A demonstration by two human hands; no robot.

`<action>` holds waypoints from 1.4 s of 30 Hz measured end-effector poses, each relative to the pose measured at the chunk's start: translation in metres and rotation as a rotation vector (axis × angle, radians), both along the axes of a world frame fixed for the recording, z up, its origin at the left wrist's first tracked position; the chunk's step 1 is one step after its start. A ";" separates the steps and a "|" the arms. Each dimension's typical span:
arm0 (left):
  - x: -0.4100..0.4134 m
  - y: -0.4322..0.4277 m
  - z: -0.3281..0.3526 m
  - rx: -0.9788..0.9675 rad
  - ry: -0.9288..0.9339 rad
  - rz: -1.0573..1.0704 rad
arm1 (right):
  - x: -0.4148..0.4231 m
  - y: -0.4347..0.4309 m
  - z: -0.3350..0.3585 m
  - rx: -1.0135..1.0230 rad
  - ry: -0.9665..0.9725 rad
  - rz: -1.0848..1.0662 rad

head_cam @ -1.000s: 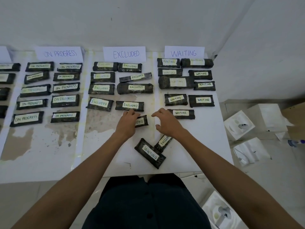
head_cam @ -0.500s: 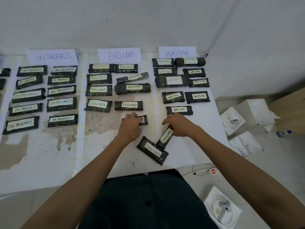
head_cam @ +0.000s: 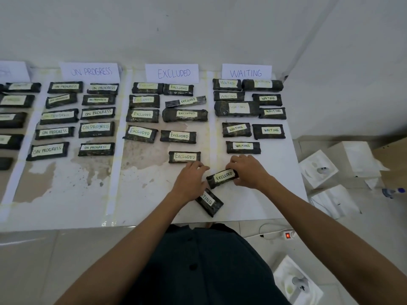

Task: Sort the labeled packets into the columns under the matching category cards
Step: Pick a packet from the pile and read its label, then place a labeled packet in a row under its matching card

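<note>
The right hand (head_cam: 248,172) has its grip clamped on one end of the tilted EXCLUDED packet (head_cam: 223,177), at the near part of the worktop (head_cam: 154,205). The left hand (head_cam: 190,182) rests just beside it, partly covering a WAITING packet (head_cam: 210,203). I cannot tell whether that grip holds anything.

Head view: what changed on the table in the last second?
The left hand came off the dark wrapped Excluded packet in its column and drew back. The right hand took hold of the loose dark EXCLUDED packet and turned it nearly level. The dark WAITING packet near the front edge stayed put.
</note>
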State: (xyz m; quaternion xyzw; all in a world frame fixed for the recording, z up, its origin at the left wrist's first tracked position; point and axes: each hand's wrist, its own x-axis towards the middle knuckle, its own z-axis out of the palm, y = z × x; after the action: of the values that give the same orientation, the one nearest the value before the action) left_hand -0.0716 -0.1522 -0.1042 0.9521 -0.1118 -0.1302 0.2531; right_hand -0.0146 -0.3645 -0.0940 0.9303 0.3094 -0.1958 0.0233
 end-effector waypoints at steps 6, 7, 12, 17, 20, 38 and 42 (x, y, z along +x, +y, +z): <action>0.008 0.018 0.017 0.017 -0.110 -0.005 | 0.008 0.032 0.018 0.188 -0.070 -0.013; 0.009 0.026 0.017 0.036 -0.119 -0.009 | 0.008 0.043 0.020 0.213 -0.072 -0.017; 0.013 0.070 0.017 0.141 -0.164 -0.007 | 0.007 0.108 0.019 0.294 -0.071 -0.015; 0.016 0.116 0.008 0.193 -0.189 0.011 | 0.011 0.161 0.011 0.334 -0.050 -0.035; 0.020 0.139 0.001 0.230 -0.183 -0.015 | 0.014 0.184 0.003 0.347 -0.039 -0.033; 0.065 0.208 -0.034 0.238 -0.107 -0.073 | 0.033 0.183 -0.025 0.074 -0.009 -0.321; 0.062 0.205 -0.032 0.257 -0.133 -0.064 | 0.033 0.181 -0.025 0.116 0.006 -0.347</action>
State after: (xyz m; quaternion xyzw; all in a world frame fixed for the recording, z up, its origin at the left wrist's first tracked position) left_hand -0.0097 0.0526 -0.1364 0.9791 -0.1410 -0.0882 0.1166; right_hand 0.0183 -0.1833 -0.1187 0.9688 0.1553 -0.1816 -0.0656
